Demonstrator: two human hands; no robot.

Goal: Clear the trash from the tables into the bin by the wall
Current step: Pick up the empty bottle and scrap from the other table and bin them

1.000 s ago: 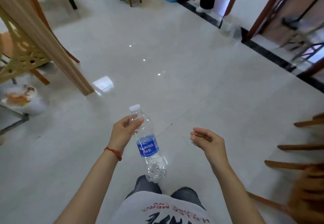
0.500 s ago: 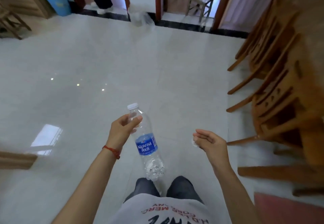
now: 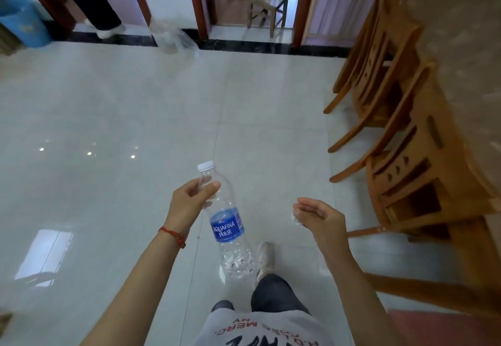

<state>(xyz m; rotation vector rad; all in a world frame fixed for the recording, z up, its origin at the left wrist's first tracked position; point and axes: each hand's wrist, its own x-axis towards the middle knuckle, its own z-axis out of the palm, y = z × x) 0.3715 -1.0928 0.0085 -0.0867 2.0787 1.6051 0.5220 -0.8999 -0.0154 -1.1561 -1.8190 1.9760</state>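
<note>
Bottle (image 3: 227, 221) neck pinched by left hand (image 3: 189, 204), right hand (image 3: 322, 217) curled on white scrap (image 3: 294, 217)

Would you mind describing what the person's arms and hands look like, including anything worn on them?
Both forearms are bare, with no sleeves reaching into view and no gloves. The left hand has a thin red string bracelet tied round its wrist, with a small knot or bead on it. The right hand and its wrist carry nothing: no watch, ring or band shows.

One bottle (image 3: 227, 226), one blue bin (image 3: 23, 24), three wooden chairs (image 3: 406, 172).
</note>
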